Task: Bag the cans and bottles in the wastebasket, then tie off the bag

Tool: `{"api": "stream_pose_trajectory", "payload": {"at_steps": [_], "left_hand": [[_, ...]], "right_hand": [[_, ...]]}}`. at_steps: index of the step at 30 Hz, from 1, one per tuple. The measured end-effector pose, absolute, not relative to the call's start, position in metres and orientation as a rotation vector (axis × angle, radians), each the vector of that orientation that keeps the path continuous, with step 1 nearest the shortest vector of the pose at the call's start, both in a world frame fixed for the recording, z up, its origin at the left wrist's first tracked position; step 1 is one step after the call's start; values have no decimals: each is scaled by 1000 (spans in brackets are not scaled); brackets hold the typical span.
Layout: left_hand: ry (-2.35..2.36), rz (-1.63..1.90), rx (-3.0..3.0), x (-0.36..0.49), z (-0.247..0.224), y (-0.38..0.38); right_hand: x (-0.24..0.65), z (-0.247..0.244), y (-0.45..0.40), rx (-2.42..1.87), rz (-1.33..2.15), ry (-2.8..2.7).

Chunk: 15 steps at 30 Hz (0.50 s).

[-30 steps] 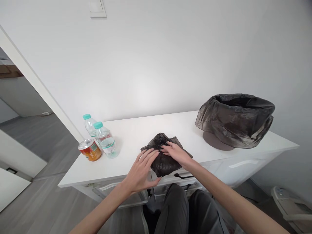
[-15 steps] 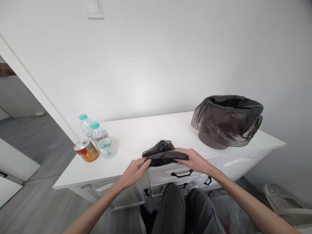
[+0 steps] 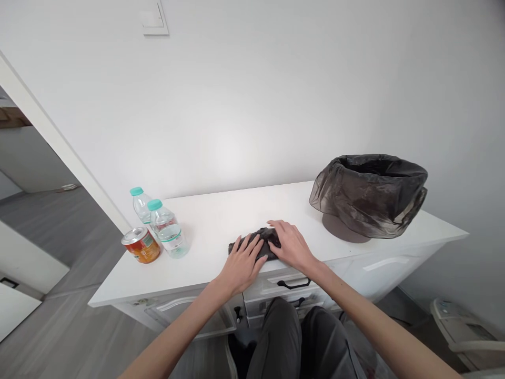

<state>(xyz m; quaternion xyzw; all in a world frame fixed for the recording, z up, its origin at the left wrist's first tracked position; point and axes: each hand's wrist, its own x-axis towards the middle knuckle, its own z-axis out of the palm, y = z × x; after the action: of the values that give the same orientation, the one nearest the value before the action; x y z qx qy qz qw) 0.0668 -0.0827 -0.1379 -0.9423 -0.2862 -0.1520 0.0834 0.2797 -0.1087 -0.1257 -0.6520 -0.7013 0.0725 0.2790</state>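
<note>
A black plastic bag (image 3: 265, 236), folded into a small bundle, lies on the white cabinet top near its front edge. Spread over its left part, my left hand (image 3: 241, 263) presses on it with the fingers apart. My right hand (image 3: 290, 245) rests on the right end of the bundle, fingers bent and thumb apart from them, pressing rather than gripping. Both palms hide part of the bag.
Two clear bottles with teal caps (image 3: 169, 231) and an orange can (image 3: 142, 245) stand on the left of the cabinet top (image 3: 221, 210). A bin lined with a black bag (image 3: 366, 200) stands at the right. Drawer handles (image 3: 294, 284) protrude below.
The rolled bag that both hands held at the front edge now lies flat on the cabinet top. My hands have let go of its ends and moved onto it, closer together.
</note>
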Motion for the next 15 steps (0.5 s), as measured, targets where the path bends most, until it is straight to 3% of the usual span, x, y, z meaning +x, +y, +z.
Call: {"api": "stream_pose_trajectory", "payload": {"at_steps": [3,11,15], "left_hand": [[-919,-389,-2852,65,-158,-69],[-995,-501,-2919,49,-172,-59],[-951,-483,-2998,39,-167,-55]], "right_hand": [[282,-132,-115,-1536,-45,-2114],[301,-171,-95,-1751,191,-2109],[295,-172,-95,-1793,118,-1982]]}}
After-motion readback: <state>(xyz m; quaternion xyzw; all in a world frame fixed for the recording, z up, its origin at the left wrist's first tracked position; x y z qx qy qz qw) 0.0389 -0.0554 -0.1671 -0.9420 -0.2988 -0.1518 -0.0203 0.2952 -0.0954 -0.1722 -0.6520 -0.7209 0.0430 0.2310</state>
